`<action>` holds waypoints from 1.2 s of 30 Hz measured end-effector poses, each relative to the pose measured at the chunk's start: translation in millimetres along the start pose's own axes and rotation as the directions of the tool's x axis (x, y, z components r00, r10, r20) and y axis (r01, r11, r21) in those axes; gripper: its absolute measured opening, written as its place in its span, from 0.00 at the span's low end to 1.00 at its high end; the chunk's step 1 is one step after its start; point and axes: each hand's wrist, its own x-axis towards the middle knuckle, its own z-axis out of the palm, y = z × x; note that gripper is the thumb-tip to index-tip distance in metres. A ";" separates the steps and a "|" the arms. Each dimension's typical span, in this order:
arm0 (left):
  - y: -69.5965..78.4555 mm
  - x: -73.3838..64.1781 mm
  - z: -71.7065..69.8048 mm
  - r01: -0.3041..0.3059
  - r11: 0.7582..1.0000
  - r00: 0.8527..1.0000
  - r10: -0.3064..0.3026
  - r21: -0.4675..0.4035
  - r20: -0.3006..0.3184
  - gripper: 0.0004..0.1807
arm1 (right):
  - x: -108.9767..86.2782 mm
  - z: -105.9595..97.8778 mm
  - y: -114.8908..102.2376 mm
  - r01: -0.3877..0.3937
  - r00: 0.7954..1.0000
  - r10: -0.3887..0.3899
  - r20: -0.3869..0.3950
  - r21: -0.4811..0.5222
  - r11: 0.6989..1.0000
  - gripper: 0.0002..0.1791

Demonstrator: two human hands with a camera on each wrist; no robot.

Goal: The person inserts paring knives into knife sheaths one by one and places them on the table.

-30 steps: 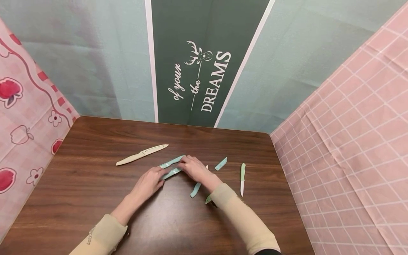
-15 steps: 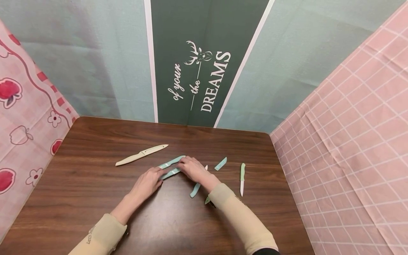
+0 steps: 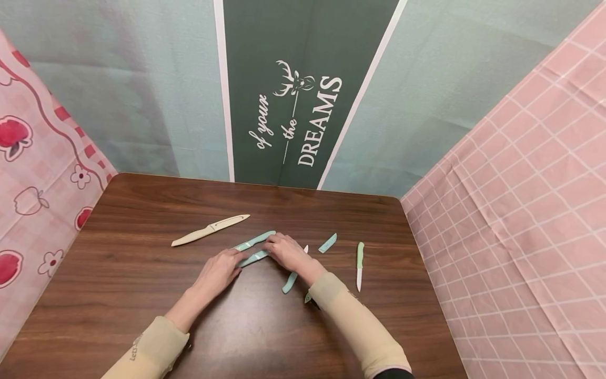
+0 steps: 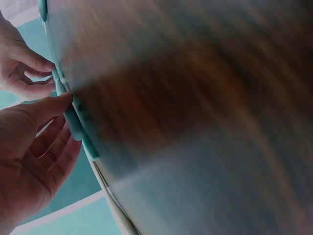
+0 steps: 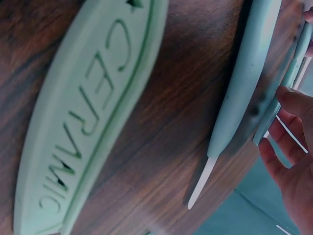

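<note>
Left hand (image 3: 221, 268) and right sleeve (image 3: 357, 326) have edged slightly toward nine o'clock; little else has shifted. Mid-table, the held knife (image 3: 257, 257) is pinched at its eight o'clock end by the left fingers and at two o'clock by the right hand (image 3: 286, 251). A hard, uneven pull could make one grip slip and knock the spare knife (image 3: 258, 239) at twelve. Dropping the right wrist risks the small knife (image 3: 290, 283) beneath it (its white blade is bare).
</note>
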 end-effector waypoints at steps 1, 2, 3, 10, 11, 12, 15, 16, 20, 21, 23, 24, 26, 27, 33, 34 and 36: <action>-0.3 0.1 0.6 0.001 1.000 1.000 -0.001 0.000 0.002 0.17 | 0.2 0.7 0.0 0.002 1.000 -0.002 0.001 -0.002 1.000 0.11; -0.6 0.1 1.0 0.002 1.000 1.000 -0.002 0.000 0.004 0.17 | 0.3 1.3 0.0 0.003 1.000 -0.003 0.001 -0.002 1.000 0.11; -0.8 0.0 1.3 0.003 1.000 1.000 -0.003 -0.001 0.004 0.17 | 0.4 1.8 0.0 0.005 1.000 -0.005 -0.002 -0.005 1.000 0.11; -1.5 1.0 1.7 0.008 1.000 1.000 -0.008 -0.015 0.009 0.17 | -0.4 5.4 0.0 0.002 1.000 -0.002 -0.013 -0.013 1.000 0.11; -1.5 1.1 1.7 0.009 1.000 1.000 -0.009 -0.016 0.009 0.17 | -0.5 5.9 0.0 0.003 1.000 -0.003 -0.015 -0.012 1.000 0.11; -1.5 1.1 1.6 0.010 1.000 1.000 -0.009 -0.017 0.010 0.17 | -0.8 6.2 0.0 0.003 1.000 -0.003 -0.018 -0.014 1.000 0.10; -1.4 1.0 1.6 0.011 1.000 1.000 -0.011 -0.021 0.008 0.16 | -1.1 6.6 -0.1 0.002 1.000 -0.003 -0.025 -0.010 1.000 0.11; -1.3 0.9 1.6 0.013 1.000 1.000 -0.012 -0.024 0.009 0.16 | -1.2 6.6 -0.2 0.001 1.000 -0.001 -0.025 -0.008 1.000 0.11; -0.9 0.6 2.5 0.018 0.999 1.000 -0.018 -0.029 0.018 0.16 | -1.2 7.6 -0.4 -0.007 1.000 0.007 -0.017 0.003 1.000 0.11; -0.7 0.5 2.6 0.020 0.999 1.000 -0.019 -0.029 0.019 0.16 | -1.1 7.8 -0.4 -0.009 1.000 0.009 -0.016 0.006 1.000 0.11; -0.4 0.6 2.7 0.019 0.999 1.000 -0.019 -0.031 0.022 0.17 | -1.0 8.1 -0.5 -0.011 1.000 0.012 -0.013 0.005 1.000 0.11; -0.3 0.7 2.6 0.018 0.999 1.000 -0.018 -0.031 0.022 0.17 | -1.0 8.1 -0.6 -0.012 1.000 0.012 -0.012 0.006 1.000 0.11; 0.0 0.8 2.3 0.016 0.999 1.000 -0.015 -0.032 0.021 0.17 | -1.1 7.9 -1.0 -0.013 1.000 0.013 -0.009 0.003 1.000 0.11; 0.3 0.9 1.9 0.014 0.999 1.000 -0.014 -0.032 0.021 0.17 | -1.1 7.8 -1.1 -0.013 1.000 0.013 -0.008 0.002 1.000 0.11; 0.3 1.1 0.3 0.005 1.000 1.000 -0.005 -0.026 0.019 0.17 | -1.3 6.9 -1.1 -0.013 1.000 0.013 -0.012 0.010 1.000 0.11; 0.3 1.2 0.1 0.003 1.000 1.000 -0.003 -0.026 0.017 0.18 | -1.5 6.2 -0.9 -0.014 1.000 0.014 -0.015 0.014 1.000 0.12; 0.7 1.3 -0.4 0.001 1.000 1.000 -0.001 -0.027 0.010 0.19 | -1.4 5.1 0.2 -0.014 1.000 0.014 -0.016 0.018 1.000 0.13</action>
